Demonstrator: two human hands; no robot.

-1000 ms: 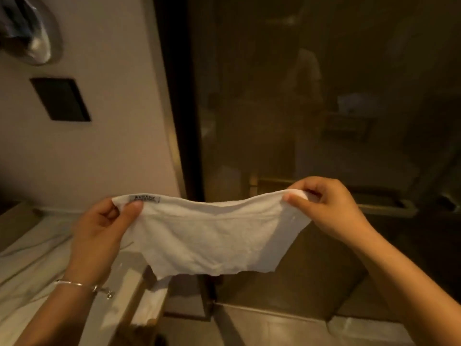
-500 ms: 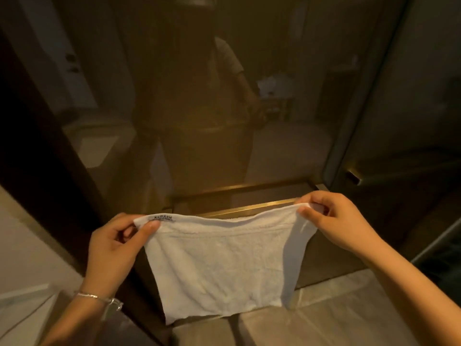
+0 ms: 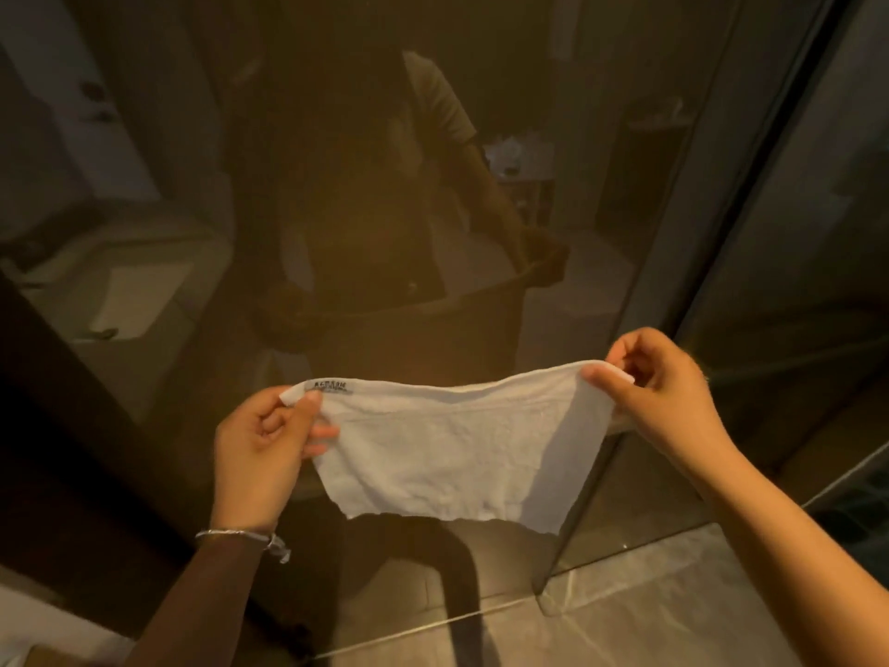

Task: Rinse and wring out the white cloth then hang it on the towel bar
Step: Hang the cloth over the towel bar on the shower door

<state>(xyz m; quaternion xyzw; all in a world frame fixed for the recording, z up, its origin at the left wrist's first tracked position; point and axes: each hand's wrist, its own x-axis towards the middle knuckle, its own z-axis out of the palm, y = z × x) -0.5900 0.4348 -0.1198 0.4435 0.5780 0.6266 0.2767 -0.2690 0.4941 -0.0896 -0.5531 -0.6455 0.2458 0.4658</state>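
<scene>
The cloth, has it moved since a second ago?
Yes. The cloth has moved right, away from the wall and counter, and now hangs before the glass door.

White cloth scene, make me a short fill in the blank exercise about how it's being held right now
1. The white cloth is held by ____ hands, one at each top corner.
2. A small label sits on the cloth's top edge, next to the ____ hand.
3. A thin silver ____ circles the left wrist.
4. The right hand pinches the cloth's upper ____ corner.

Missing words: two; left; bracelet; right
</scene>
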